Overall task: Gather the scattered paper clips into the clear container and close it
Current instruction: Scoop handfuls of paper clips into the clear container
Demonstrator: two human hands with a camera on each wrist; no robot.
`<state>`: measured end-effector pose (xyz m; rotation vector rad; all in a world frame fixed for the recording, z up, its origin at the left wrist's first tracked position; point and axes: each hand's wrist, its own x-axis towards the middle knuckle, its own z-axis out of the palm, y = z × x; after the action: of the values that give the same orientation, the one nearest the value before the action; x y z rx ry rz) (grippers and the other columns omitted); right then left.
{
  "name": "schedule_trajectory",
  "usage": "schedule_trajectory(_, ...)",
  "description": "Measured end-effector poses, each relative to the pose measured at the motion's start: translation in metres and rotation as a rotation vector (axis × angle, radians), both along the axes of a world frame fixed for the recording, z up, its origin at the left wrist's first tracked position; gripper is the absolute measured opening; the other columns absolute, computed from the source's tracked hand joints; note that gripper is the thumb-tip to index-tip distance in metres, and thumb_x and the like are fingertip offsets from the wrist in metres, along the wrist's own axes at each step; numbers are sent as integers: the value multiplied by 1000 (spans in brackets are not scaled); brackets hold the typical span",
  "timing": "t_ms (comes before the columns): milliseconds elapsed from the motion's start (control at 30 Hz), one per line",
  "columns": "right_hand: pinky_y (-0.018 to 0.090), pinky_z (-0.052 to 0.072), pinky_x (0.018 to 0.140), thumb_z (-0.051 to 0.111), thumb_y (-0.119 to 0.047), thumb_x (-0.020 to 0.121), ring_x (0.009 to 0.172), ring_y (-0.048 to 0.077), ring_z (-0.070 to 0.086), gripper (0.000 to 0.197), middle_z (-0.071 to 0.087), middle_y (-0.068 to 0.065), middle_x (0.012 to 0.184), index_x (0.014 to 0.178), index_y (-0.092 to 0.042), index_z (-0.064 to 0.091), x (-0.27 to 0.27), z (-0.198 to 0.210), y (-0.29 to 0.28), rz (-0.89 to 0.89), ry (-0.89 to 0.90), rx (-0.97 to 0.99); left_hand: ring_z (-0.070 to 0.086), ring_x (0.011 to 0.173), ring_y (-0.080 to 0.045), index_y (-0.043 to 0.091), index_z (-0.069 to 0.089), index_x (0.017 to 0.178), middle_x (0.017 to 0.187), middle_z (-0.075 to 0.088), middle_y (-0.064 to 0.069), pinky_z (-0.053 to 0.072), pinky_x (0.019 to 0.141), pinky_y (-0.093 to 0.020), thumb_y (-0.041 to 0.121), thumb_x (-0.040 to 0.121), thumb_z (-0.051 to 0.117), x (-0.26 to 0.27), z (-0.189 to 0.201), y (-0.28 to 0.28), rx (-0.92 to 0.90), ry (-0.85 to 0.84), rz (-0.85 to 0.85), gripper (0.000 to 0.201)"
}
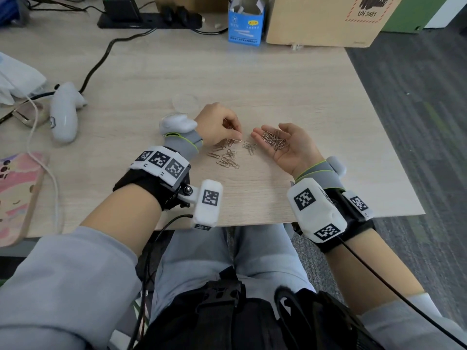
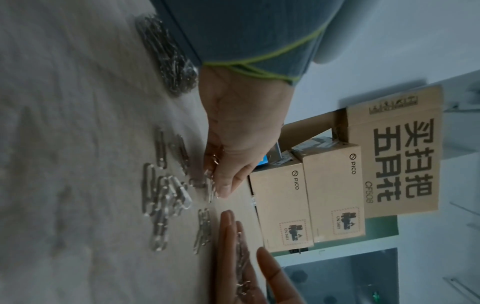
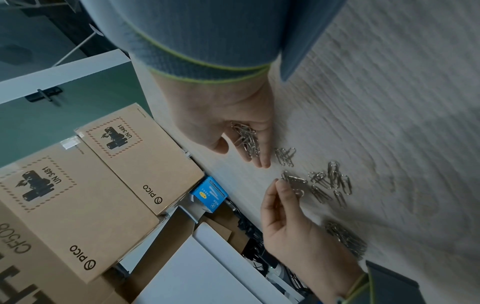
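Note:
Several silver paper clips (image 1: 227,157) lie scattered on the wooden table (image 1: 278,84) between my hands. My left hand (image 1: 237,139) is curled knuckles up over them and pinches a few clips (image 3: 296,183) at its fingertips. My right hand (image 1: 266,132) lies palm up beside it, fingers relaxed, with a heap of clips (image 1: 275,141) in the palm (image 3: 246,142). A clear round dish (image 1: 185,102) stands just beyond my left hand. A second clear round piece (image 1: 167,116) is partly hidden behind my left wrist device. Another bunch of clips (image 3: 345,238) lies close under my left wrist.
A white controller (image 1: 64,114) and a black cable (image 1: 101,59) lie to the left. A pink phone case (image 1: 17,193) sits at the near left. A blue carton (image 1: 245,24) and a cardboard box (image 1: 326,18) stand at the back. The table's right edge (image 1: 384,127) borders carpet.

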<state>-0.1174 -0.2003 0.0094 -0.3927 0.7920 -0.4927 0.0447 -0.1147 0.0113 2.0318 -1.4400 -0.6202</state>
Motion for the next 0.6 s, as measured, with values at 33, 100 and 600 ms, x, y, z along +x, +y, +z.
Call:
schedule_trajectory(33, 44, 57, 73, 36, -10, 96, 91, 40, 61, 29, 57, 32, 106, 102, 13, 52, 1, 0, 0, -2, 2, -1, 54, 60, 0, 15, 71, 78, 72, 65, -4, 45, 68, -14, 16, 69, 77, 1, 2, -1, -11, 52, 7, 11)
schedule_trajectory(100, 43, 58, 73, 37, -10, 95, 88, 40, 61, 30, 55, 31, 111, 111, 13, 50, 3, 0, 1, 6, 2, 7, 56, 59, 3, 20, 69, 78, 69, 66, 1, 48, 70, -19, 15, 69, 77, 0, 10, -4, -46, 149, -10, 13)
schedule_trajectory(600, 35, 56, 68, 33, -1, 96, 56, 37, 69, 28, 68, 28, 67, 86, 13, 55, 5, 12, 3, 7, -115, 85, 58, 60, 12, 10, 72, 89, 84, 71, -6, 44, 64, -4, 7, 76, 64, -17, 27, -19, -282, 116, 61, 15)
